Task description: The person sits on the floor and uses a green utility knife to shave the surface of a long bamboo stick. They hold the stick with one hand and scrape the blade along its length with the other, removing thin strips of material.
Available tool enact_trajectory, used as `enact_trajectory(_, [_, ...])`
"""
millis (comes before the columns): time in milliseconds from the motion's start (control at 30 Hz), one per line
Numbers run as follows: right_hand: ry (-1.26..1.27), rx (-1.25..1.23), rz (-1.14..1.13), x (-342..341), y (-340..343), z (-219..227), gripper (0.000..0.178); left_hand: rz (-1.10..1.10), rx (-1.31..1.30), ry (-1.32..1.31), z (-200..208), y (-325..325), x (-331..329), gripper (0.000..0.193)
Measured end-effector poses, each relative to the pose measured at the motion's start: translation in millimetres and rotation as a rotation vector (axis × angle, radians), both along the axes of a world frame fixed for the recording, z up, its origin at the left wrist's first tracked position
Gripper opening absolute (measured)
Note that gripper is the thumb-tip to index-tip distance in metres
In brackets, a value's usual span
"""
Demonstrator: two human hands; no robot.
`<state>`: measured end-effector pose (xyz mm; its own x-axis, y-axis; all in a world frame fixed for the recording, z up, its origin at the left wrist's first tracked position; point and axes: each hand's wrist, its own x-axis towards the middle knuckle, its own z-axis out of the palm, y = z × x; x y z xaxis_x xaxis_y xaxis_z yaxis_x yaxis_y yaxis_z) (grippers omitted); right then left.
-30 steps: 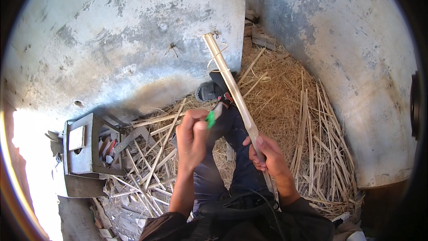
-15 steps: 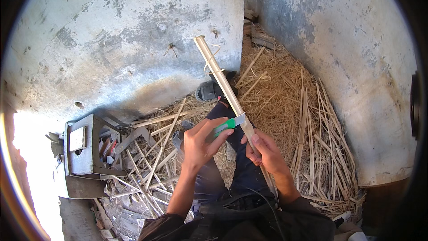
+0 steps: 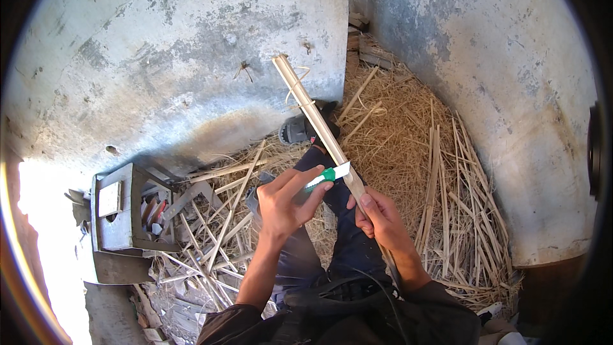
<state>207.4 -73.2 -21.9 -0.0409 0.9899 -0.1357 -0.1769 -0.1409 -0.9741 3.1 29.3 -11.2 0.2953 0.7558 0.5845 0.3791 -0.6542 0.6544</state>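
Pale wooden stick (image 3: 311,112) slants above the person's dark trousers (image 3: 348,236), its lower part gripped in the curled fingers of the right hand (image 3: 384,218). The left hand (image 3: 284,201) pinches a green utility knife (image 3: 324,176), blade overlapping the stick; loose straw (image 3: 402,128) lies beyond.

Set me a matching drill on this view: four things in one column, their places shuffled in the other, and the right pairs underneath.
Things:
1. Green-handled knife
2. Long pale stick
3. Grey box
4. Dry straw

Places:
A. Toward the picture's left edge, with small items inside
B. In the right grip
C. Spread over the floor below the walls
D. In the left grip

Pairs: 1-D, 2-B, 3-A, 4-C
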Motion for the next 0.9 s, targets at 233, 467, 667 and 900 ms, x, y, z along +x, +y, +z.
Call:
enact_trajectory(233, [-0.053,-0.002,-0.009,0,-4,-2,0.04,0.048,0.001,-0.015,2,1,-2,0.031])
enact_trajectory(467, [-0.058,-0.093,0.092,-8,-30,-23,0.04,0.32,0.061,-0.102,17,61,-36,0.023])
enact_trajectory(667, [0.048,-0.096,0.057,-5,-23,-24,0.04,0.272,-0.06,-0.149,3,52,-34,0.022])
enact_trajectory(900, [0.05,-0.039,0.035,-2,-3,-19,0.04,-0.033,-0.09,-0.079,-4,6,-8,0.027])
